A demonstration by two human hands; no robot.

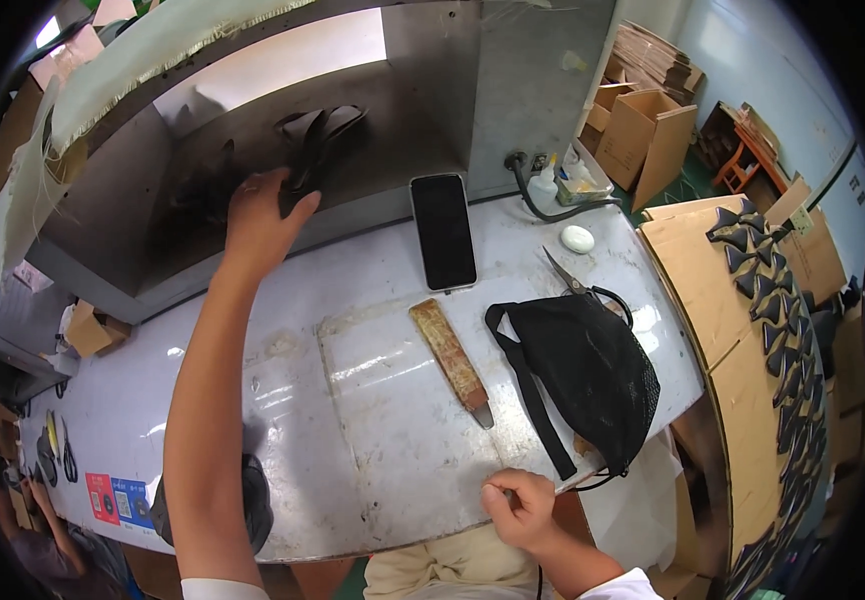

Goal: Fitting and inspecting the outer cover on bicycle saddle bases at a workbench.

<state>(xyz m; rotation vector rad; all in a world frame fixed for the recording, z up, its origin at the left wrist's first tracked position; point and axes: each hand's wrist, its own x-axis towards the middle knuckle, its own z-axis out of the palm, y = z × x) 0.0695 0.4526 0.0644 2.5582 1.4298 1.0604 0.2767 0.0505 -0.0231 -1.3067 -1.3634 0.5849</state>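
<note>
My left hand reaches into the wide opening of a grey metal box, thumb spread away from the fingers. Beside its fingertips lie dark strappy pieces, looped and blurred in the shadow; whether the fingers touch them I cannot tell. At the table's front edge my right hand is curled closed, thumb against the bent forefinger; anything inside it is hidden. A knife with a brown wrapped handle lies ahead of that hand. To its right is a black mesh bag with a strap.
A black phone leans against the box. Scissors, a white oval object and a white bottle sit at right. Cardboard boards hold many black pointed pieces. A black rounded thing lies under my left forearm.
</note>
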